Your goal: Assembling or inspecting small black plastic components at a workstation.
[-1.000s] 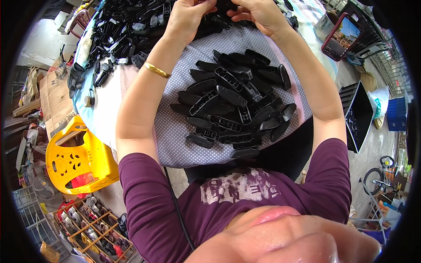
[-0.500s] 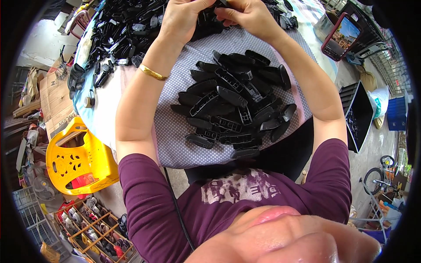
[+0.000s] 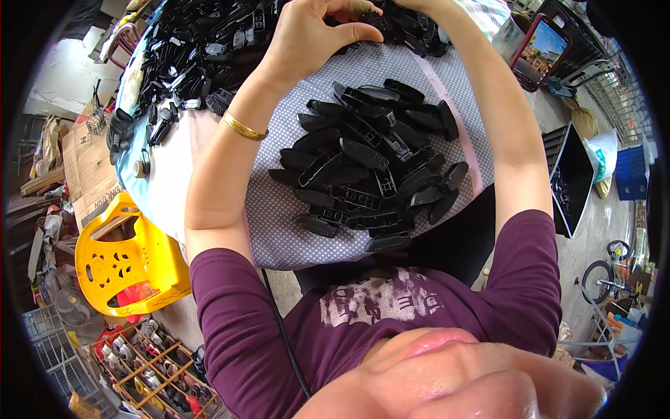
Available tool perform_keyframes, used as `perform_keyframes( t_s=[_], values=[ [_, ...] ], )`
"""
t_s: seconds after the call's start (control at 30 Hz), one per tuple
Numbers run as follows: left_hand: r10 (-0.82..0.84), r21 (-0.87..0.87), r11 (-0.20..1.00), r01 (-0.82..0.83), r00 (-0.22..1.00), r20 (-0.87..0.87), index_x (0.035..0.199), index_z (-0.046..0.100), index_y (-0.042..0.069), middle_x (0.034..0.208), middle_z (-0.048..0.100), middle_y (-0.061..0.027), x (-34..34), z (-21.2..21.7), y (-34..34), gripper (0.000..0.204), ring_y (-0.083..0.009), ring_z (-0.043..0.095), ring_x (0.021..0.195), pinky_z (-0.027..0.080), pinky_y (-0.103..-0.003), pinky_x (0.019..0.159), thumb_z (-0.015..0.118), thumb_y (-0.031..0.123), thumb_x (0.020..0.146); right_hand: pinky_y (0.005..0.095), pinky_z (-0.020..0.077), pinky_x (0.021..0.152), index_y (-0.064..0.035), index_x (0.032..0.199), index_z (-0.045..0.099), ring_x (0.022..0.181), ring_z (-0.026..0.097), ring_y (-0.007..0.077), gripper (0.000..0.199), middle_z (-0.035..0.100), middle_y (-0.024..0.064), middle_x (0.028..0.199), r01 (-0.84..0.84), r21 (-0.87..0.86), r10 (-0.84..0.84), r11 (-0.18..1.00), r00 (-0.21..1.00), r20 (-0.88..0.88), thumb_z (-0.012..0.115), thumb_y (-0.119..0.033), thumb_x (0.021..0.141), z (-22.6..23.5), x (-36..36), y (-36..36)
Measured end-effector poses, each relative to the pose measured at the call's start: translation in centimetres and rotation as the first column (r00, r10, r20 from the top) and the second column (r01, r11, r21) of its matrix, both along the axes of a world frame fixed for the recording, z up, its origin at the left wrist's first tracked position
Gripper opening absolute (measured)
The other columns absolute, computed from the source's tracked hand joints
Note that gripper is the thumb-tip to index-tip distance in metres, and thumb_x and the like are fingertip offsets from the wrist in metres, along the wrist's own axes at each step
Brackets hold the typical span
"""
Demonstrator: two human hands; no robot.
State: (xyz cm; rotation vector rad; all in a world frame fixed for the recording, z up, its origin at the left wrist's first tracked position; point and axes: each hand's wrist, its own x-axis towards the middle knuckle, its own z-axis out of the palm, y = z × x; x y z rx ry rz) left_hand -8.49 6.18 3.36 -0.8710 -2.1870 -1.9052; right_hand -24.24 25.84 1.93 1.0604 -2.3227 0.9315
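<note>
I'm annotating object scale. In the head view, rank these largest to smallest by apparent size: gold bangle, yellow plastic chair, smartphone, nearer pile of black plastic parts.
1. Nearer pile of black plastic parts
2. Yellow plastic chair
3. Smartphone
4. Gold bangle

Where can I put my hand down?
On the dotted cloth: between the small black pile and the big black pile, and, narrower, between the small pile and the left forearm. Crowded: both piles, and by the left hand.
</note>
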Motion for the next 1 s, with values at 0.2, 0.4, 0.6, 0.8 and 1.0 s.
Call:
perform_keyframes(
  t_s=[0.2, 0.4, 0.6, 0.8, 1.0],
  values=[
    [0.003, -0.013, 1.000, -0.004, 0.995, -0.098, 0.144, 0.056, 0.005, 0.116, 0.071, -0.0064, 1.0, 0.5, 0.5, 0.073, -0.0174, 0.067, 0.100, 0.055, -0.032, 0.089, 0.081, -0.010, 0.077, 0.0496, 0.0556, 0.089, -0.0064, 0.099, 0.076, 0.103, 0.070, 0.0376, 0.022, 0.073, 0.0217, 0.104, 0.182, 0.462, -0.170, 0.868, 0.983, -0.068, 0.067, -0.023, 0.089, 0.3, -1.1, -2.4],
    [-0.290, -0.595, 0.785, 0.169, 0.950, -0.113, 0.119, 0.076, 0.009, 0.096, 0.077, -0.0072, 2.1, 1.1, 1.0, 0.039, -0.0150, 0.070, 0.088, 0.056, -0.028, 0.086, 0.085, 0.022, 0.083, 0.0471, 0.0550, 0.083, -0.0024, 0.096, 0.071, 0.097, 0.070, 0.0373, 0.018, 0.073, 0.0202, 0.098, 0.058, 0.133, -0.018, 0.989, 0.960, -0.279, 0.071, -0.020, 0.090, -0.7, -1.2, -0.7],
    [-0.038, -0.523, 0.672, -0.525, 0.680, -0.732, 0.127, 0.069, 0.007, 0.117, 0.068, -0.0076, -4.6, -4.1, -3.7, 0.052, -0.0260, 0.062, 0.105, 0.051, -0.039, 0.096, 0.079, 0.002, 0.076, 0.0307, 0.0552, 0.067, 0.0005, 0.114, 0.064, 0.080, 0.069, 0.0167, 0.020, 0.070, 0.0091, 0.090, 0.014, -0.398, 0.084, 0.917, 0.970, 0.226, 0.063, -0.012, 0.098, 0.7, 4.8, 0.4],
    [-0.029, -0.632, 0.500, -0.592, 0.718, -0.695, 0.106, 0.074, 0.009, 0.116, 0.064, -0.0071, -3.0, -4.7, -1.1, 0.033, -0.0316, 0.053, 0.114, 0.046, -0.043, 0.097, 0.077, 0.014, 0.074, 0.0227, 0.0524, 0.062, -0.0001, 0.138, 0.054, 0.073, 0.062, 0.0092, 0.036, 0.069, 0.0048, 0.097, 0.029, -0.460, 0.266, 0.887, 0.783, 0.562, 0.053, -0.015, 0.104, -0.9, 6.8, 0.5],
    [0.205, -0.381, 0.822, -0.424, 0.843, -0.497, 0.109, 0.067, 0.004, 0.103, 0.063, -0.0171, -1.3, -1.9, -0.9, 0.031, -0.0402, 0.063, 0.095, 0.054, -0.043, 0.083, 0.072, -0.003, 0.080, 0.0231, 0.0502, 0.059, 0.0016, 0.131, 0.057, 0.068, 0.061, 0.0088, 0.029, 0.070, 0.0054, 0.093, -0.098, -0.404, 0.306, 0.910, 0.815, 0.492, 0.053, -0.011, 0.106, 0.8, 10.4, -0.2]
  ],
)
